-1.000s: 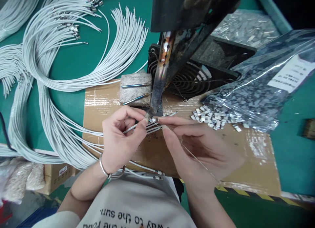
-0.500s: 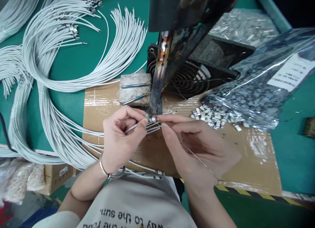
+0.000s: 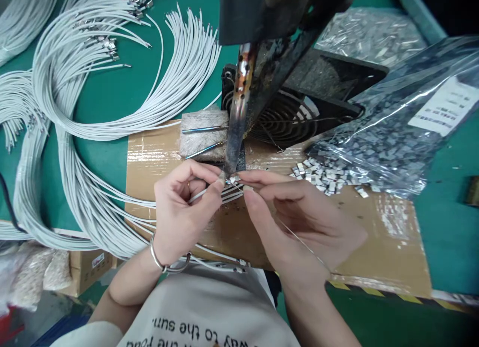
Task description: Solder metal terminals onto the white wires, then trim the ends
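The white wire (image 3: 204,192) lies nearly level, its long axis running left to right with a slight upward tilt. Its free end points right, toward the tip of the soldering iron (image 3: 237,122). It is slim, with pale insulation, and a small shiny metal terminal (image 3: 235,178) sits at its end, right at the iron's tip. The left hand (image 3: 183,212) pinches the wire between thumb and forefinger just behind that end, and the rest trails out to the left under the palm.

The right hand (image 3: 303,222) comes in from the other side, its thumb and forefinger closed narrowly on a thin metal strand (image 3: 299,241). The strand slants from the fingertips back across the palm toward the wrist. The fingertips of both hands almost meet beneath the iron.

All this is above a taped cardboard sheet (image 3: 377,237) on the green surface (image 3: 112,95). The iron slopes down from a dark mount, in front of a black fan grille (image 3: 295,120). A block carrying two metal rods (image 3: 202,137) sits just left of the iron. To the right, loose terminals (image 3: 322,174) spill from a clear bag (image 3: 392,137). Bundles of white wires (image 3: 112,125) curve over the surface at left.
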The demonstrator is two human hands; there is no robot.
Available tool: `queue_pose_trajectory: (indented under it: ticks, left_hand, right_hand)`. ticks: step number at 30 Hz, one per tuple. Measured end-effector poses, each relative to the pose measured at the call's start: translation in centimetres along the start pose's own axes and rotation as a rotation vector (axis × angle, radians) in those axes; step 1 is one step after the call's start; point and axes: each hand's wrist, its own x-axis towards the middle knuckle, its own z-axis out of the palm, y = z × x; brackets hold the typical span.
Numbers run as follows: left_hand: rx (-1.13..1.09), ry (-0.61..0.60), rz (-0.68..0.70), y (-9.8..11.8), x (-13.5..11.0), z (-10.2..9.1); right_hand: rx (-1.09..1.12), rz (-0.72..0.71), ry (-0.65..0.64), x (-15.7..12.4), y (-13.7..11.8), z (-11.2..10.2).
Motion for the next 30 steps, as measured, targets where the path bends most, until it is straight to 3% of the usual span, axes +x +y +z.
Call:
queue_pose_trajectory:
  ticks: [24,30]
  left_hand:
    - [0.023,0.004,0.002,0.0,0.0,0.1]
    - [0.014,-0.02,-0.035,0.0,-0.2,0.0]
  right_hand:
    - [0.019,-0.037,-0.054,-0.2,0.5,-0.2]
    - [-0.069,-0.006,-0.057,0.5,0.1,-3.6]
